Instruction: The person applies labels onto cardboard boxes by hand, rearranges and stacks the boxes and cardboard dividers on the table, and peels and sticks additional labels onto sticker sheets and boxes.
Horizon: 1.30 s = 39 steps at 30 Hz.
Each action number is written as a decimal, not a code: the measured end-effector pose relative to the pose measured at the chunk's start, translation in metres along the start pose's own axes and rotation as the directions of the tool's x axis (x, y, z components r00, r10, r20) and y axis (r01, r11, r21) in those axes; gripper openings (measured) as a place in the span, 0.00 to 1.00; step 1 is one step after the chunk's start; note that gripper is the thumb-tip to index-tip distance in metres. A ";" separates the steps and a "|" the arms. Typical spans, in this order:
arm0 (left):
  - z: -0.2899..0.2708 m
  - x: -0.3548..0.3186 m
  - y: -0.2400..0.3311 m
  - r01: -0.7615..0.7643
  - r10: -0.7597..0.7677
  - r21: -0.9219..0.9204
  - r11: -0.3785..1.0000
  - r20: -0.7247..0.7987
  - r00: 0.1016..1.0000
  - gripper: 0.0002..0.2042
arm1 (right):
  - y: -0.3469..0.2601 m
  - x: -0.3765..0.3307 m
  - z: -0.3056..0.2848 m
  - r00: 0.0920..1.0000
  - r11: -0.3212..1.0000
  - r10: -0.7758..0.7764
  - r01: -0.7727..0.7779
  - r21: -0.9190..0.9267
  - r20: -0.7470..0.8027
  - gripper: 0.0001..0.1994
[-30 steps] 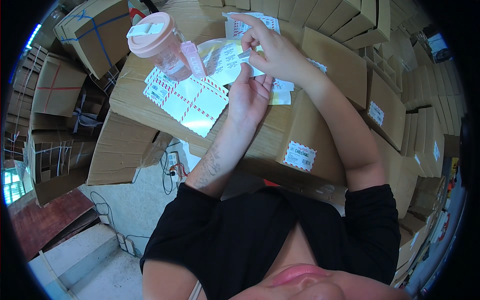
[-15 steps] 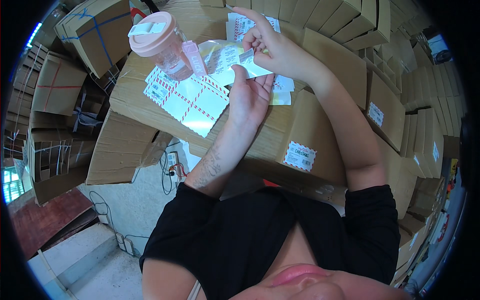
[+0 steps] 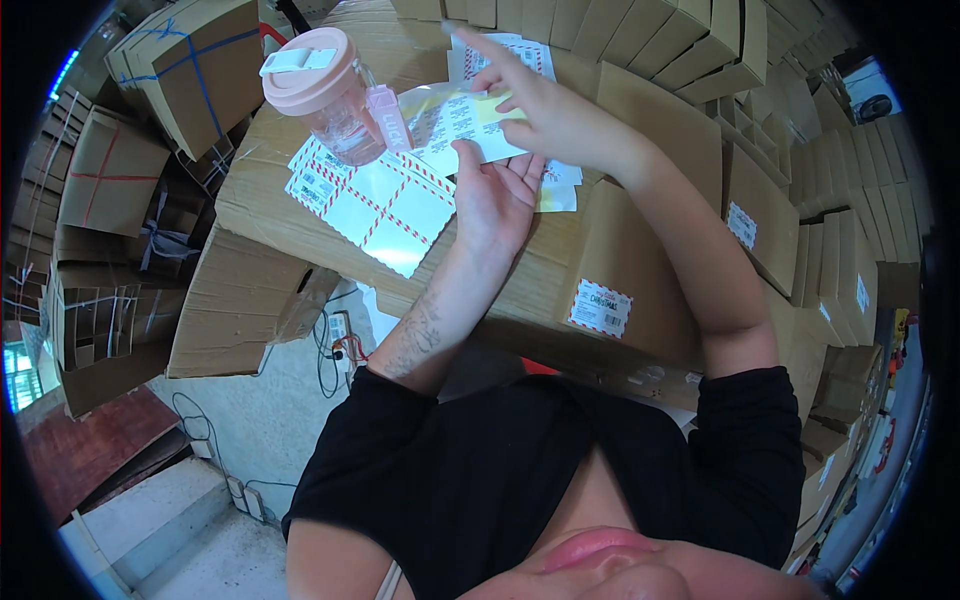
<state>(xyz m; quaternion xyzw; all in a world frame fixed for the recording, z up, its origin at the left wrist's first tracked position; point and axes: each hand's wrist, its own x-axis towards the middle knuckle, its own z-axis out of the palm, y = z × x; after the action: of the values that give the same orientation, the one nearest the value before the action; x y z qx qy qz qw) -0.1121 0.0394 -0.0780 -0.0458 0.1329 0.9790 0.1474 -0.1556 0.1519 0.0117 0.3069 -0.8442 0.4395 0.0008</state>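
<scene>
My left hand [image 3: 497, 205] is palm up under the right end of a white sheet of printed stickers [image 3: 455, 128], its thumb over the near edge. My right hand [image 3: 535, 110] hovers over the sheet's right end, fingers apart and forefinger stretched forward. I see nothing held in it, though its fingertips are blurred. Left of the sheet stands a pink-lidded clear cup [image 3: 335, 110] with a pink tag [image 3: 387, 117]. White label sheets with red-striped borders [image 3: 400, 215] lie in front of the cup. Another label sheet [image 3: 520, 52] lies beyond my right hand.
The work surface is a large cardboard box [image 3: 290, 225]. A brown carton [image 3: 630, 270] with a bordered label [image 3: 600, 308] stands at its near right. Rows of cartons [image 3: 680, 50] line the far side. Tied cardboard bundles [image 3: 185, 70] stand at left. Cables [image 3: 325, 355] lie on the floor.
My right fingers have parted and lifted from the small label piece they pinched at the sheet's right end. My left hand keeps its hold, almost unmoved. The view has shifted slightly.
</scene>
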 end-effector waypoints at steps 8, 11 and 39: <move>-0.004 -0.002 0.001 0.030 -0.030 0.012 0.999 0.016 0.999 0.28 | -0.006 -0.011 0.012 0.999 0.975 0.004 0.007 -0.222 0.046 0.43; 0.001 -0.003 0.000 0.036 -0.036 0.005 0.999 0.017 0.999 0.28 | -0.010 -0.016 0.010 0.991 0.999 -0.025 0.019 -0.049 -0.128 0.44; 0.005 -0.008 0.004 0.112 -0.110 0.112 0.987 -0.027 0.994 0.30 | 0.051 -0.130 -0.088 0.763 0.846 0.529 -0.443 0.296 -0.371 0.46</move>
<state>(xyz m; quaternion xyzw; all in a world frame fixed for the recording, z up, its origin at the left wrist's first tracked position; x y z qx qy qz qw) -0.1057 0.0354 -0.0709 -0.0546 0.1869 0.9597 0.2028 -0.1005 0.3064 -0.0076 -0.0319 -0.8262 0.5605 0.0471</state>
